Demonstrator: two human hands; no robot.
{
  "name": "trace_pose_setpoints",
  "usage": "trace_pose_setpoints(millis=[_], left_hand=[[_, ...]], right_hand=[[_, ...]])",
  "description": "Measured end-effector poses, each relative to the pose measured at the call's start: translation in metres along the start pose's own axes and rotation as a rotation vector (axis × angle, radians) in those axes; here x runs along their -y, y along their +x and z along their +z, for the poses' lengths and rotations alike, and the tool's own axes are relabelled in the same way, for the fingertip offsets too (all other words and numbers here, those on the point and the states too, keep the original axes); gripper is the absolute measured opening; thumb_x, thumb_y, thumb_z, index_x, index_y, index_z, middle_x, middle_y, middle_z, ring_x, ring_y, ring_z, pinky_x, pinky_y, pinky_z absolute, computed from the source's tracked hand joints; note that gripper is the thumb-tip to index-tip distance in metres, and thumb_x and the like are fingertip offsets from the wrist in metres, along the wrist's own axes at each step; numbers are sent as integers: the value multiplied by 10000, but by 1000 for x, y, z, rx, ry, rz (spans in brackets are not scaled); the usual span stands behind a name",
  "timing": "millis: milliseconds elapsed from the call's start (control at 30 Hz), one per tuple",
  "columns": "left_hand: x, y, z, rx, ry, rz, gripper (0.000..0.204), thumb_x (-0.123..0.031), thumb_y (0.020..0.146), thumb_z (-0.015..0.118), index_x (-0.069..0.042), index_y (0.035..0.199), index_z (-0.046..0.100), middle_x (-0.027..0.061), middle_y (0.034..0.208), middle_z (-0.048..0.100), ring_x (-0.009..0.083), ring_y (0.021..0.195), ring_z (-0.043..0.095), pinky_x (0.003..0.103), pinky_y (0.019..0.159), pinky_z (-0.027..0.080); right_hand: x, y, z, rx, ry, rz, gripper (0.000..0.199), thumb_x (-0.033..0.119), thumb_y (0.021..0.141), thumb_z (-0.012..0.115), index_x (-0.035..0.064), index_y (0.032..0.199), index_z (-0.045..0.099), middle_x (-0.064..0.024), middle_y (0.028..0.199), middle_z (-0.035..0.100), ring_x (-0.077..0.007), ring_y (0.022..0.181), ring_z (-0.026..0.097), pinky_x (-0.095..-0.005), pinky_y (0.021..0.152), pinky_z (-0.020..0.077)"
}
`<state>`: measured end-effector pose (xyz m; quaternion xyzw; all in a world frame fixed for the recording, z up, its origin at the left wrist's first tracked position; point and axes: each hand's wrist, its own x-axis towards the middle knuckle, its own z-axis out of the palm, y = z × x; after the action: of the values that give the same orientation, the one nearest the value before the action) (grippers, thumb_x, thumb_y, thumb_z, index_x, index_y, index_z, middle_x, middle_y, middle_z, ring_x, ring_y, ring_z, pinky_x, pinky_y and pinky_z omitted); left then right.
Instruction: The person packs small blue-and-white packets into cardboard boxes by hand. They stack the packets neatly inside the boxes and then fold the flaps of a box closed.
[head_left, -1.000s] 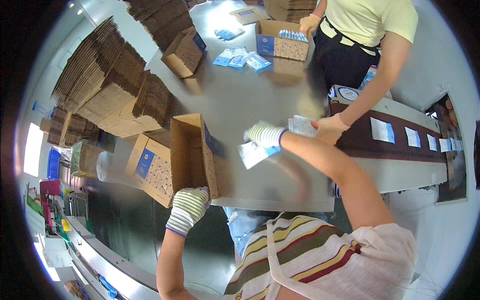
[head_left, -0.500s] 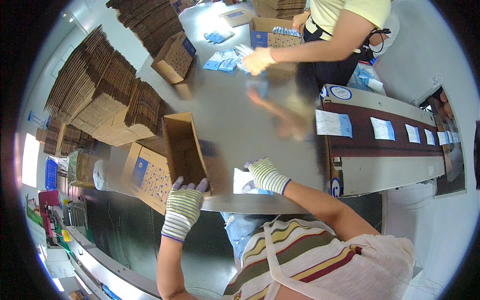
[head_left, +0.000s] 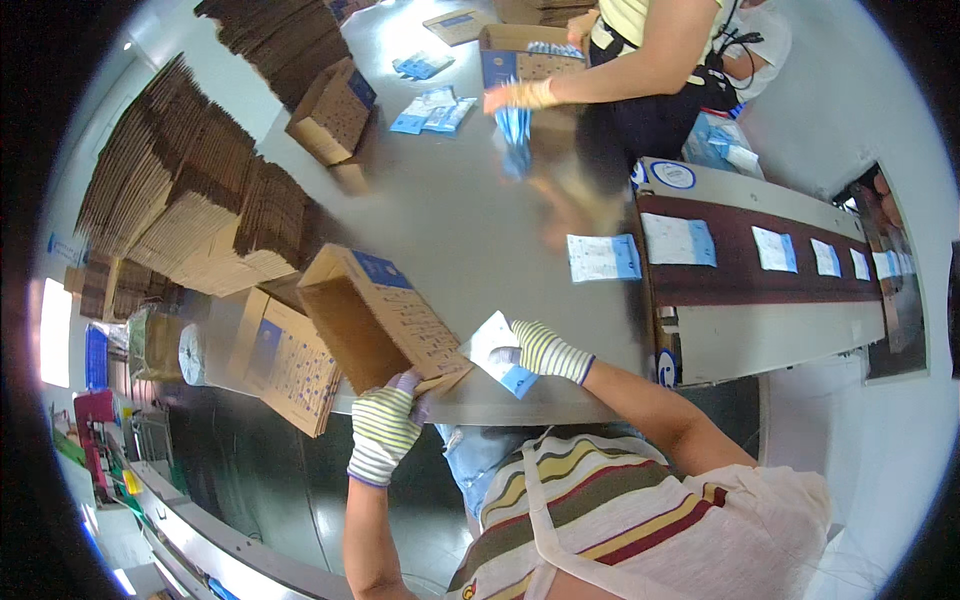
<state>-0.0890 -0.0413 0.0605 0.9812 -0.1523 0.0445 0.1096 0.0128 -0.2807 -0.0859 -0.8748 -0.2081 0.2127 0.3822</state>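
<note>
My left hand [head_left: 388, 425], in a striped knit glove, is closed on the near edge of an open cardboard box [head_left: 405, 305]. That box lies tilted on the metal table [head_left: 490, 270], its opening turned left toward me; its inside looks bare where it shows. In my right hand [head_left: 550, 352], gloved alike, a flat white-and-blue packet [head_left: 490, 340] is pinched between thumb and fingers. The packet is lifted at an angle beside the box's right corner. Another white-and-blue packet [head_left: 604, 258] lies on the table by the conveyor's end.
To the right, a dark red conveyor belt [head_left: 735, 282] carries several packets. Flattened cartons [head_left: 285, 360] lean at the table's left edge, before tall carton stacks [head_left: 160, 190]. Across the table a co-worker's gloved hand [head_left: 520, 95] holds a bunch of packets near a part-filled box [head_left: 530, 65].
The box has been turned and tipped by my left hand. My right hand has raised its packet off the table. One packet has come off the belt, and the co-worker has lifted a bunch.
</note>
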Motion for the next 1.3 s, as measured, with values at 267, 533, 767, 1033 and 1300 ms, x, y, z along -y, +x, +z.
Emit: trace_pose_setpoints(millis=[267,533,767,1033,1300], left_hand=[[-26,17,3,46,134,7,352,-250,806,622,-40,1068,515,102,674,635,295,561,611,394,555,479],[-13,5,6,35,15,-61,326,-224,774,649,-47,1018,526,131,739,648,327,644,624,414,580,486],[-20,11,9,5,29,-15,331,-211,774,647,-36,1034,540,140,780,652,336,674,625,406,601,490],[-16,11,9,73,27,-38,352,-203,792,627,-13,1073,531,153,828,655,333,692,631,404,610,493],[-20,15,6,100,15,-54,346,-274,787,644,-42,1030,561,171,848,652,354,715,626,420,611,490]], right_hand=[[6,-8,-13,-3,-202,-102,465,233,706,708,-74,1027,571,-267,942,616,-379,892,610,-396,797,494],[3,-57,-55,70,-203,-268,598,275,696,721,-78,1127,505,-269,1002,587,-388,928,583,-417,823,474],[-10,-57,-196,-62,-444,-357,360,300,849,576,18,1072,588,-215,971,625,-291,890,616,-385,745,506],[-32,-34,-307,82,-800,-25,371,182,772,636,-24,1075,580,-207,908,637,-355,854,612,-399,768,483],[-11,-12,-308,285,-968,-2,401,388,831,584,5,946,618,-184,840,645,-349,767,616,-411,679,479]])
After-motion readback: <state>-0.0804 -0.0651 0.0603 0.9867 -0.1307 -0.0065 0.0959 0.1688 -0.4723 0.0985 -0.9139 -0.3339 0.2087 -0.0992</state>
